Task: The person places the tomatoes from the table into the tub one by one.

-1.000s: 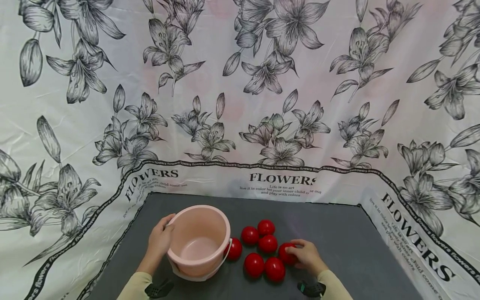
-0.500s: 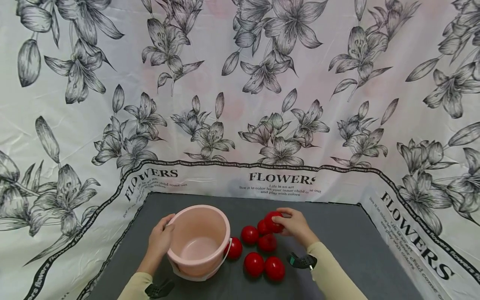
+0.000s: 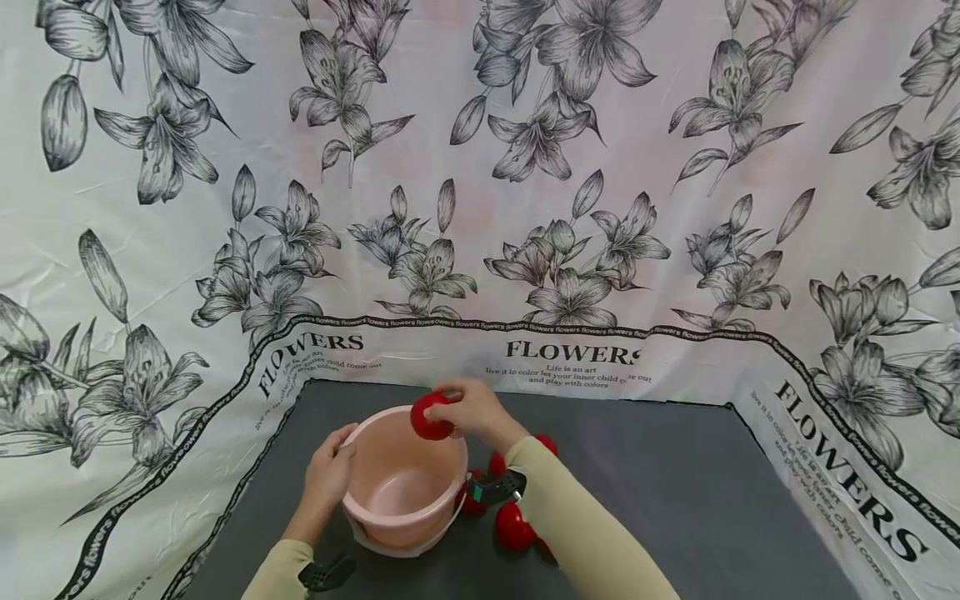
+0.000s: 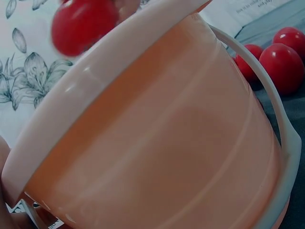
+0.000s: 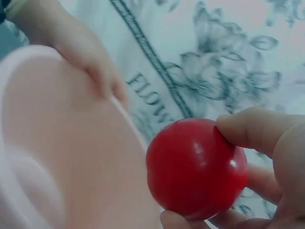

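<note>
My left hand (image 3: 328,473) grips the left rim of a pale pink bucket (image 3: 397,517) with a white handle. The bucket stands tilted, its mouth facing up and toward me, with no ball visible inside. Over its far right rim, my right hand (image 3: 480,412) holds a shiny red ball (image 3: 431,416) between thumb and fingers. In the right wrist view the held ball (image 5: 195,169) shows smooth and round beside the bucket wall. Several more red balls (image 3: 513,527) lie right of the bucket, partly hidden by my right forearm.
A dark grey table top (image 3: 675,492) carries everything. White flower-printed cloth (image 3: 420,250) surrounds its back and sides. The bucket's white handle (image 4: 281,129) hangs down on the side toward the loose balls (image 4: 282,67).
My right hand has lifted the red ball from the group on the right and carried it left to above the bucket's rim. My left hand keeps its grip on the bucket.
</note>
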Demonstrator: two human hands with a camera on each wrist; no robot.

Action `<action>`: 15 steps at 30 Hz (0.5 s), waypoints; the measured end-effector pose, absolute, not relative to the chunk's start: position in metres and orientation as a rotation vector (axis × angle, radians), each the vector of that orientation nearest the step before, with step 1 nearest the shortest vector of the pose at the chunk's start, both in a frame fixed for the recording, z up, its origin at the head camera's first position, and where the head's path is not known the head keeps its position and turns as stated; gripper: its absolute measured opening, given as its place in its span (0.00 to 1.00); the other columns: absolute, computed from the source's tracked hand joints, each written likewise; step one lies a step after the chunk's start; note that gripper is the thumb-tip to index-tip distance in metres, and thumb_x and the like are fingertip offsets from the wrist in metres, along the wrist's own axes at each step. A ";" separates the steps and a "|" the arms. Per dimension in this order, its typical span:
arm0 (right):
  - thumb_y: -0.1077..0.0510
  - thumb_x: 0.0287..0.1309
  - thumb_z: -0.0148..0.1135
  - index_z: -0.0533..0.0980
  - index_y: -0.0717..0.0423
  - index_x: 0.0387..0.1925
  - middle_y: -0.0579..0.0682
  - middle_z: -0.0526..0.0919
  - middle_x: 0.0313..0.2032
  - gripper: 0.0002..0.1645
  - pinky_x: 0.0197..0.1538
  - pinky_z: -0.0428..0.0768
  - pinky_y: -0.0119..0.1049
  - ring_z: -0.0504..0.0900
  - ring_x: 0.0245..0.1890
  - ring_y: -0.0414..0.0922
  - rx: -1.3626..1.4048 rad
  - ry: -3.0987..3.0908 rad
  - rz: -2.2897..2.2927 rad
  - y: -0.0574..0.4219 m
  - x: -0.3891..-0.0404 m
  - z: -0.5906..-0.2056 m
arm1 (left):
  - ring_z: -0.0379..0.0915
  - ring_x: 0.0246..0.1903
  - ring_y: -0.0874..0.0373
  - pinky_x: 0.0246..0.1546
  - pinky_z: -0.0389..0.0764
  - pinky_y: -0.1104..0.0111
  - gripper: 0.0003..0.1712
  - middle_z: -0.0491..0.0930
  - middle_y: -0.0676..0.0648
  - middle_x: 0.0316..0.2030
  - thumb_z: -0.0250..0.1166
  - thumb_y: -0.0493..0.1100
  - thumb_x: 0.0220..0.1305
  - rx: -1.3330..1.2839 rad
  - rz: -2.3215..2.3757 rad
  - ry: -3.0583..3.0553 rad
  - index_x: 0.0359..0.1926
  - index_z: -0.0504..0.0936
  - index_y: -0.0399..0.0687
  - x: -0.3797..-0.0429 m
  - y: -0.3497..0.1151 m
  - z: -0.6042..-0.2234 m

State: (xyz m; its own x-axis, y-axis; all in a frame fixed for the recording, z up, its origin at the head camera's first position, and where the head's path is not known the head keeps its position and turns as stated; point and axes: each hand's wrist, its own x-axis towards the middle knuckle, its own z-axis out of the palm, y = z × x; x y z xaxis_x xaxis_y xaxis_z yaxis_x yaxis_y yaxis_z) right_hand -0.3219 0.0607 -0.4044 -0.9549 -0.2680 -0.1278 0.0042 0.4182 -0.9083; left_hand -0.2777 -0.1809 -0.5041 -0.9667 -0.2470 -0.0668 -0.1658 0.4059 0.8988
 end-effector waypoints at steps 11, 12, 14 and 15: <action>0.54 0.56 0.74 0.84 0.53 0.50 0.52 0.85 0.44 0.20 0.43 0.89 0.42 0.82 0.38 0.46 -0.227 2.461 -1.291 0.000 -0.324 -0.439 | 0.65 0.70 0.36 0.69 0.70 0.41 0.26 0.66 0.35 0.73 0.47 0.47 0.78 0.374 -1.647 -2.545 0.73 0.69 0.49 -0.281 -0.180 -0.508; 0.54 0.56 0.74 0.84 0.53 0.49 0.51 0.86 0.43 0.18 0.43 0.89 0.42 0.81 0.37 0.45 -0.236 2.461 -1.271 -0.003 -0.325 -0.443 | 0.65 0.70 0.36 0.68 0.70 0.41 0.26 0.67 0.35 0.73 0.47 0.47 0.78 0.377 -1.647 -2.540 0.73 0.69 0.49 -0.281 -0.181 -0.508; 0.55 0.56 0.74 0.85 0.54 0.45 0.50 0.87 0.40 0.15 0.43 0.88 0.42 0.81 0.37 0.45 -0.252 2.444 -1.251 -0.007 -0.325 -0.448 | 0.66 0.70 0.36 0.68 0.70 0.41 0.26 0.68 0.35 0.72 0.48 0.46 0.78 0.385 -1.638 -2.533 0.72 0.70 0.48 -0.280 -0.182 -0.508; 0.55 0.56 0.74 0.86 0.54 0.44 0.49 0.87 0.38 0.14 0.43 0.88 0.44 0.81 0.36 0.46 -0.253 2.429 -1.245 -0.009 -0.324 -0.449 | 0.66 0.70 0.36 0.67 0.71 0.41 0.26 0.68 0.35 0.72 0.48 0.46 0.77 0.388 -1.639 -2.529 0.72 0.71 0.48 -0.280 -0.182 -0.508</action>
State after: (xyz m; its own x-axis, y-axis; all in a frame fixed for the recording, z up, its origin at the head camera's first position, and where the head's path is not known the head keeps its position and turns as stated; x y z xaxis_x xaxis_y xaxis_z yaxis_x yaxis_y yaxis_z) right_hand -0.3242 -0.0093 -0.4495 -0.9046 -0.3342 -0.2647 0.0198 0.5875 -0.8090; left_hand -0.2799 -0.1823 -0.5077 -0.9622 -0.2674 -0.0523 -0.1570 0.3871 0.9086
